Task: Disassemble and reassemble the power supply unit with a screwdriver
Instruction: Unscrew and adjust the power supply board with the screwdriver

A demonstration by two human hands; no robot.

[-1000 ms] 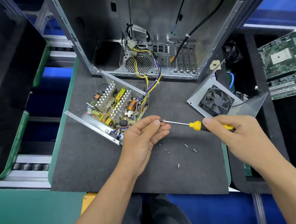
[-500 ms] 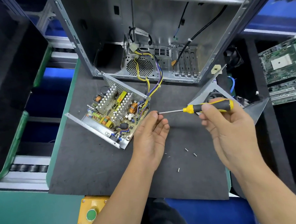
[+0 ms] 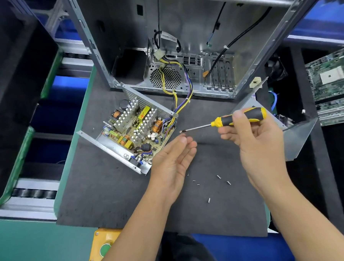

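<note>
Seven or so small silver screws are lying loose on the dark grey foam surface, so the casing is already apart. The open power supply unit, a silver metal tray with a crowded circuit board and finned heatsinks, sits on that surface just in front of the bare metal computer case, with its yellow and purple wire bundle running back into the case. Its bent metal cover with the fan lies off to the right, mostly hidden behind the right hand.

The right hand has its grip wrapped round the black and yellow handle of the screwdriver, shaft pointing left. There looks to be a screw stuck on the tip, too small to be sure. The left hand is open, palm up, fingers relaxed just below the tip, holding nothing.

Handling-wise I'd guess the tray is stiff but fairly light, with sharp sheet-metal edges. Grab it by the outer walls or the flange, never by the board: those coils and capacitors look fragile, and the heatsinks could bend. The wires tether it, so don't yank. Screws are tiny and roll-prone, easy to lose off the foam.
</note>
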